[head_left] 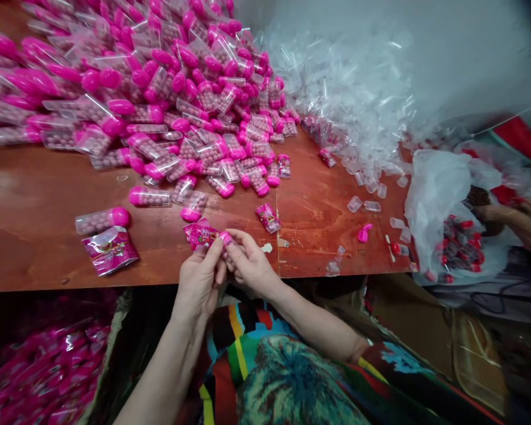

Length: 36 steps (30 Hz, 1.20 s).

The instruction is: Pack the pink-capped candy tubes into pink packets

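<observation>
Near the table's front edge, my left hand (200,278) and my right hand (253,268) meet around a small clear candy tube (226,238) with a pink cap and pink balls inside. My left thumb presses by the cap; the fingers of my right hand wrap the tube's side and hide much of it. A pink printed wrapper (200,234) shows just beyond my left fingers; whether they pinch it is hidden. Left of my hands lie a shiny pink packet (110,251) and another capped tube (101,221). A tube in a printed sleeve (268,218) lies beyond my right hand.
A large pile of pink-capped candy tubes (159,88) covers the back left. Clear plastic cases (345,88) heap at the back right. A white plastic bag (438,177) with red-capped tubes and another person's arm (513,218) are at right. Pink packets (66,366) fill a box below left.
</observation>
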Each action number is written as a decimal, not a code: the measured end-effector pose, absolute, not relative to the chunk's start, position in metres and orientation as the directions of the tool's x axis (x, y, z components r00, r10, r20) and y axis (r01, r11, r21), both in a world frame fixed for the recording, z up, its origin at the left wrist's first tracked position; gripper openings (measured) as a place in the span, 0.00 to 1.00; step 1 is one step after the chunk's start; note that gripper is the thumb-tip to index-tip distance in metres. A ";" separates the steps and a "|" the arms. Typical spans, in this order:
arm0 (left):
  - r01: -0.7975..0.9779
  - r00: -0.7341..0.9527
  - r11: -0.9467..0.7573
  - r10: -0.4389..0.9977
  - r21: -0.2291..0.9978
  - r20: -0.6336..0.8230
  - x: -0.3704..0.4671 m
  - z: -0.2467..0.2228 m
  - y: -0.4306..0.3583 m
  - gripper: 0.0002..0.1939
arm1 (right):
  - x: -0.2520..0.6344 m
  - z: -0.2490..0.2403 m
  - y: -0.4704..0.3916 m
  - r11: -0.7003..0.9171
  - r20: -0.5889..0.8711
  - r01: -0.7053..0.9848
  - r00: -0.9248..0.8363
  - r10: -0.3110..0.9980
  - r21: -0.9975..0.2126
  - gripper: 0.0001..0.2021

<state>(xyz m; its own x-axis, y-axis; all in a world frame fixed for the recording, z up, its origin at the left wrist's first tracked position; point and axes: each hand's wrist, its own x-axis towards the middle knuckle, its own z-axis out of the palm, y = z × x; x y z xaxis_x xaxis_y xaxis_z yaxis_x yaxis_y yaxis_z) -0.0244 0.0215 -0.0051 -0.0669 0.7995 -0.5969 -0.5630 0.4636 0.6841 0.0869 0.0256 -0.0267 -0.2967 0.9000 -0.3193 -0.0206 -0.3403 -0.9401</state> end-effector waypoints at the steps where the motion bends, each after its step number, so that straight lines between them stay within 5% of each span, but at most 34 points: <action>1: -0.538 -0.056 0.478 0.802 0.695 -0.595 -0.027 -0.006 0.021 0.23 | 0.088 -0.024 0.028 -0.421 -0.374 -0.062 -0.358 0.856 -0.905 0.22; 3: -0.492 0.011 0.518 0.807 0.700 -0.590 -0.032 -0.008 0.021 0.25 | 0.092 -0.019 0.032 -0.437 -0.380 -0.064 -0.394 0.837 -0.897 0.22; 6: -0.501 0.091 0.542 0.809 0.675 -0.581 -0.038 -0.008 0.023 0.30 | 0.098 -0.014 0.036 -0.127 -0.185 0.179 -0.360 0.915 -0.976 0.23; 10: -0.579 0.128 0.568 0.772 0.585 -0.623 -0.036 -0.004 0.026 0.26 | 0.102 -0.014 0.037 0.140 -0.104 0.524 -0.410 0.906 -0.840 0.26; 14: -0.589 0.087 0.563 0.757 0.580 -0.647 -0.032 -0.002 0.024 0.21 | 0.098 -0.021 0.034 -0.072 -0.150 0.206 -0.389 0.909 -0.976 0.21; 18: -0.549 0.114 0.573 0.773 0.608 -0.625 -0.036 -0.003 0.021 0.19 | 0.094 -0.024 0.028 -0.422 -0.305 -0.135 -0.503 0.808 -0.896 0.24; 22: -0.557 0.121 0.561 0.784 0.612 -0.608 -0.042 -0.003 0.021 0.18 | 0.097 -0.024 0.022 -0.293 -0.199 -0.137 -0.467 0.861 -0.946 0.25; 26: -0.614 0.098 0.524 0.793 0.590 -0.602 -0.038 -0.004 0.024 0.17 | 0.102 -0.026 0.018 0.003 -0.050 0.130 -0.395 0.917 -0.991 0.22; 29: -0.675 0.060 0.474 0.799 0.565 -0.599 -0.034 -0.004 0.024 0.18 | 0.101 -0.029 0.014 0.078 -0.022 0.240 -0.385 0.922 -0.968 0.26; 33: -0.639 0.096 0.505 0.801 0.580 -0.591 -0.037 -0.002 0.021 0.18 | 0.099 -0.026 0.013 -0.196 -0.158 -0.056 -0.405 0.901 -0.979 0.26; 36: -0.575 0.151 0.532 0.816 0.621 -0.558 -0.042 0.001 0.018 0.17 | 0.106 -0.020 0.018 -0.478 -0.277 -0.239 -0.569 0.775 -0.845 0.28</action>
